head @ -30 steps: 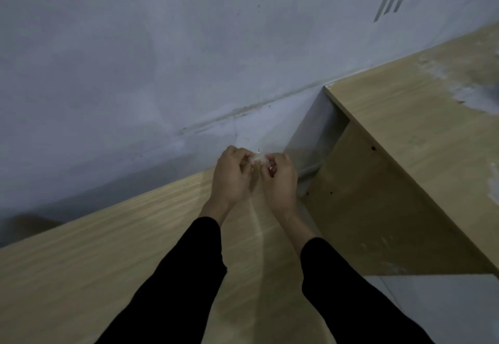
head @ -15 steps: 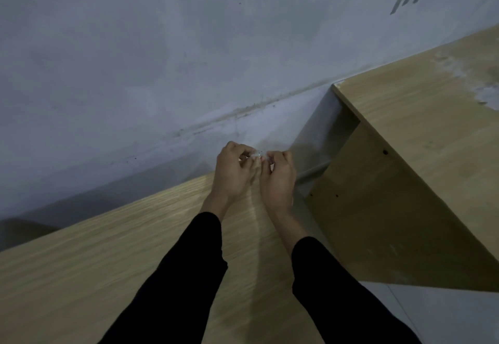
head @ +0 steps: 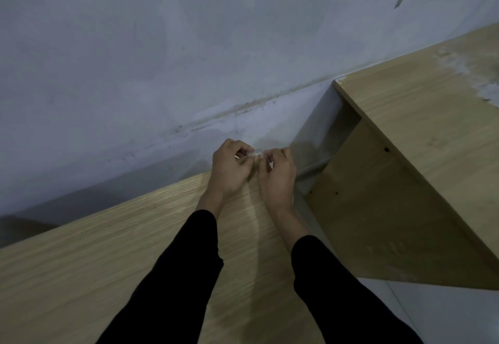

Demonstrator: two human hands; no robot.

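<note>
My left hand and my right hand are held close together above the far edge of a light wooden board. Between their fingertips they pinch a small clear plastic piece, perhaps a little bag; its contents are too small to tell. Both sets of fingers are curled round it. Black sleeves cover both forearms.
A grey-white wall rises behind the board. To the right stands a wooden cabinet panel with an upright side panel bearing small drilled holes. A pale floor shows at the lower right.
The hands have stayed together on the small clear piece, fingers shifting slightly. The view has drifted a little to the left and down.
</note>
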